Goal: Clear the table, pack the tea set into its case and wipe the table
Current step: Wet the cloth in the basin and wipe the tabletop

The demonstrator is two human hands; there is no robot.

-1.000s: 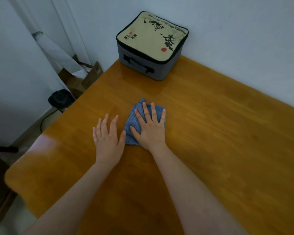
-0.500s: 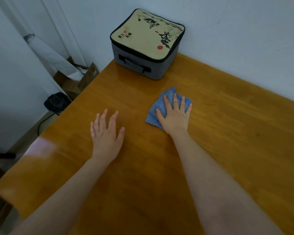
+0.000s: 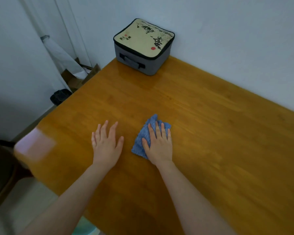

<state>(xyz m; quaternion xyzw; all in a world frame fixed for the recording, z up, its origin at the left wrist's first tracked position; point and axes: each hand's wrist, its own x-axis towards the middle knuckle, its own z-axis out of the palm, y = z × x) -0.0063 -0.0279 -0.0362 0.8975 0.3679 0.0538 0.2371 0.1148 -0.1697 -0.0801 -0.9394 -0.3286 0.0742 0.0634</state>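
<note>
Wiping well means holding the right hand (image 3: 158, 146) flat, fingers straight and close together, pressing the cloth (image 3: 141, 139) evenly onto the table (image 3: 219, 129) in overlapping passes, while the left hand (image 3: 106, 145), spread flat on bare wood just beside it, gives support. The cloth lies mid-table, well apart from the closed case (image 3: 143, 48) at the far corner. Its long axis runs away from the person, crumpled tip toward the wall.

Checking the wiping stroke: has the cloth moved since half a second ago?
Yes: the cloth slid away from the case, back toward the near edge of the table.
</note>
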